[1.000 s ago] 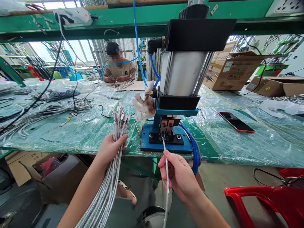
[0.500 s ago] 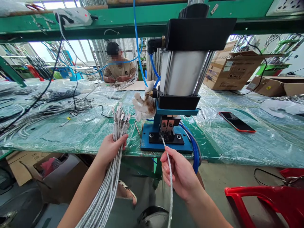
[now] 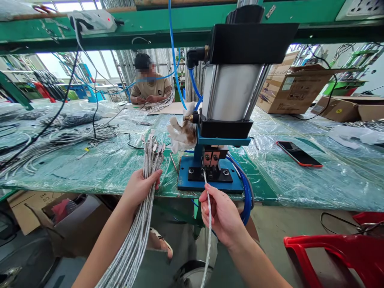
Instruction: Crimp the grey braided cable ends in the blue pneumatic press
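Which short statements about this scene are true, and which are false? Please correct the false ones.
1. The left hand grips a bundle of cables. True.
2. The right hand holds nothing. False: it holds a single cable.
3. The single cable reaches the lower part of the press. True.
4. The phone lies left of the press. False: it lies right of it.
5. The press has a blue base. True.

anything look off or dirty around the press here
Yes: a crumpled white wad with brown stains is bunched at the left side of the press, by the brass fitting. It looks soiled and makeshift beside the machine's clean metal. I can't tell how it's held there.
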A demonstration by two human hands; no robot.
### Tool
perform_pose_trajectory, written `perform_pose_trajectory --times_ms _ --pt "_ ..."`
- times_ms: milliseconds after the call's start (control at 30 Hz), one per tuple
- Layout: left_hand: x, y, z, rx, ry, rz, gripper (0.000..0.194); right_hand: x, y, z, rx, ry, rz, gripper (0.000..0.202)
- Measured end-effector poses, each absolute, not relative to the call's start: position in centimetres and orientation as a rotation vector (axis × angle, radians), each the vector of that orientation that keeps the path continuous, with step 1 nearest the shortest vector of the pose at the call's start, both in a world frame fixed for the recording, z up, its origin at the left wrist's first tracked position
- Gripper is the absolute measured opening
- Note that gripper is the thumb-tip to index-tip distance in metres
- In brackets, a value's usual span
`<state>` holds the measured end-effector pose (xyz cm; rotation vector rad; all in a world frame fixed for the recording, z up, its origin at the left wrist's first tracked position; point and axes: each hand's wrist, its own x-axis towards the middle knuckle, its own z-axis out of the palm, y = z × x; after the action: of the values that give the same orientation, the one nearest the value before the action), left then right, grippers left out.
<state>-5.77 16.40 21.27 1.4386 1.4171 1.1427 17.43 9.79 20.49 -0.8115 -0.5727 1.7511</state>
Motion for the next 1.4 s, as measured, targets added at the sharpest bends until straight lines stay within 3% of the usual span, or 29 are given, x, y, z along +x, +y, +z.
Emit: perform_pose_trajectory --times_ms 1400 --pt "-5.94 16.46 21.34 1.494 1.427 1.126 0.038 17.92 9.85 21.05 -0.740 -0.605 1.761 0.029"
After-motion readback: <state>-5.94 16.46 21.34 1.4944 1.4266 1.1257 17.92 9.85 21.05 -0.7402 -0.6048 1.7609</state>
